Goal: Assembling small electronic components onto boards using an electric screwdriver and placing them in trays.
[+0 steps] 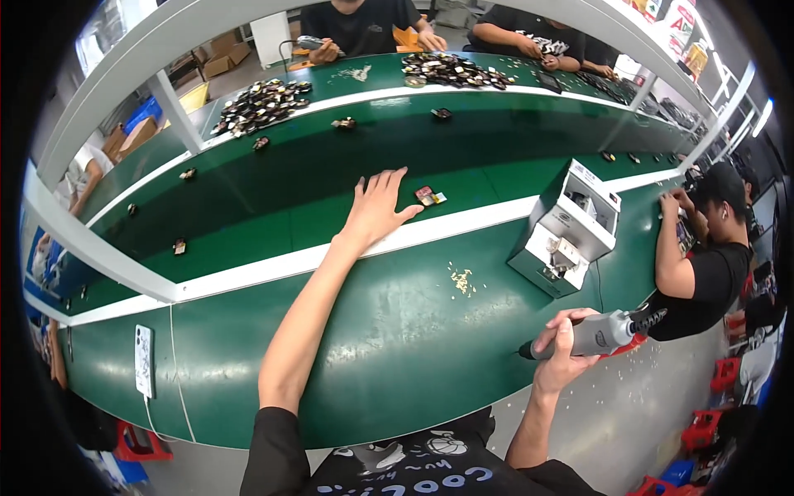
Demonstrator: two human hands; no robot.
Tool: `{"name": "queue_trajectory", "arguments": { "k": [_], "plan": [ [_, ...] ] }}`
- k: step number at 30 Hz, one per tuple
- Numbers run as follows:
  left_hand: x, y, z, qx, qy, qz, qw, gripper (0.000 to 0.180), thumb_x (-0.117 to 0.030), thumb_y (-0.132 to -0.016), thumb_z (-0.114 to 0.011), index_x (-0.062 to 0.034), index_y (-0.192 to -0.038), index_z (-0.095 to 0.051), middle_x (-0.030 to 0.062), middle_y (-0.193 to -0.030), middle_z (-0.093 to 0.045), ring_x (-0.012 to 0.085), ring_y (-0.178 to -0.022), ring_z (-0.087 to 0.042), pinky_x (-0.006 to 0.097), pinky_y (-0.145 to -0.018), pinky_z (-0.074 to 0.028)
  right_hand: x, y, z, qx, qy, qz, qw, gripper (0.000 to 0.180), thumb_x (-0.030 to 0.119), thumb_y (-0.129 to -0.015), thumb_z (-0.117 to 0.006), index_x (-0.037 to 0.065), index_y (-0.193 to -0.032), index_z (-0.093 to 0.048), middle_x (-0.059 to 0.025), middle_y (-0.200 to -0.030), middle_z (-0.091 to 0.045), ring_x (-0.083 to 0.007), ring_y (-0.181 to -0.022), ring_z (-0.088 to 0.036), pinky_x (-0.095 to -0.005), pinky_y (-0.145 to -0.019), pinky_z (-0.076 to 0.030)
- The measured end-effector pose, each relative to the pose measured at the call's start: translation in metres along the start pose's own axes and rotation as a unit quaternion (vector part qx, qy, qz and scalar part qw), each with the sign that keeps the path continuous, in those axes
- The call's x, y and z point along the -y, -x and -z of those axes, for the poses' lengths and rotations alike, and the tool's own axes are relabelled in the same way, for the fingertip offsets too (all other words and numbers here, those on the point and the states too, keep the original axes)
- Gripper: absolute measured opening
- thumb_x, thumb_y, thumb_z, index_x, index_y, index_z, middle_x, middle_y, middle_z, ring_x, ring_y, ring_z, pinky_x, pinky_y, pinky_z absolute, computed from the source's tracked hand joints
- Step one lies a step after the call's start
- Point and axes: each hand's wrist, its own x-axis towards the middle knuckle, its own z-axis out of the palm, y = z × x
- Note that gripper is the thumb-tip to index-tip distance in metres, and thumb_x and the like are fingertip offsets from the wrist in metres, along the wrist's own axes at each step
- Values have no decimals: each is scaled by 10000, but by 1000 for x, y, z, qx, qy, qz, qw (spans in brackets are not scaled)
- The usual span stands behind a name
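Note:
My left hand [374,212] reaches over the white rail [471,218] onto the green conveyor belt [306,207], fingers spread and empty. Just right of its thumb lies a small dark assembly [429,197] with red and yellow bits; a narrow gap seems to separate them. My right hand [561,354] is wrapped round a grey electric screwdriver [600,334], held over the near edge of the green worktable [397,331]. The tool's dark tip points left, and a coiled black cord runs from its back end.
Tiny pale pieces [461,281] are scattered on the worktable. Open white boxes [571,223] stand to their right; a phone [144,361] with a cable lies left. Similar assemblies [344,123] dot the belt, with heaps [263,106] beyond. A co-worker [711,248] sits at right; others are opposite.

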Motion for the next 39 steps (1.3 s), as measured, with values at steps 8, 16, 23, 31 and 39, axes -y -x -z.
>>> {"name": "queue_trajectory", "arguments": {
  "k": [8, 16, 23, 31, 39],
  "plan": [
    [-40, -28, -18, 90, 178, -54, 978, 482, -177, -871, -737, 22, -1285, -587, 155, -1187, -563, 340, -1157, -499, 418, -1021, -442, 11, -4, 15, -16, -36, -64, 997, 199, 20, -926, -598, 1, -1082, -475, -165, -806, -603, -158, -440, -514, -278, -399, -430],
    [-62, 83, 83, 174, 225, -25, 958, 500, 19, -823, -715, -28, -1302, -576, 139, -1181, -590, 315, -1116, -560, 377, -1001, -460, 39, -122, 24, -3, -179, 112, 978, 165, 24, -925, -594, -56, -1058, -538, -177, -793, -666, -148, -423, -507, -271, -421, -433],
    [-61, 201, 162, 178, 151, 93, 968, 534, 137, -774, -712, -17, -1273, -600, 142, -1302, -542, 311, -1227, -579, 404, -1033, -483, 11, -161, -9, 52, -156, 67, 984, 121, 61, -945, -637, -17, -1021, -585, -114, -726, -650, -126, -426, -527, -237, -408, -410],
    [-60, 210, 174, 199, 118, 114, 966, 332, 143, -855, -647, 17, -1162, -659, 134, -1196, -619, 346, -1256, -603, 406, -998, -525, -5, -153, -21, 36, -99, 25, 994, 99, 68, -948, -646, -16, -912, -608, -82, -696, -638, -108, -430, -525, -234, -410, -406],
    [-79, 201, 147, 145, 111, -9, 983, 273, 117, -816, -676, 4, -1064, -699, 106, -1083, -680, 320, -1105, -683, 383, -905, -591, 9, -149, -23, 22, -70, 2, 997, 156, 99, -938, -667, -1, -841, -597, -64, -633, -592, -115, -410, -504, -253, -390, -399]
  ]
}}
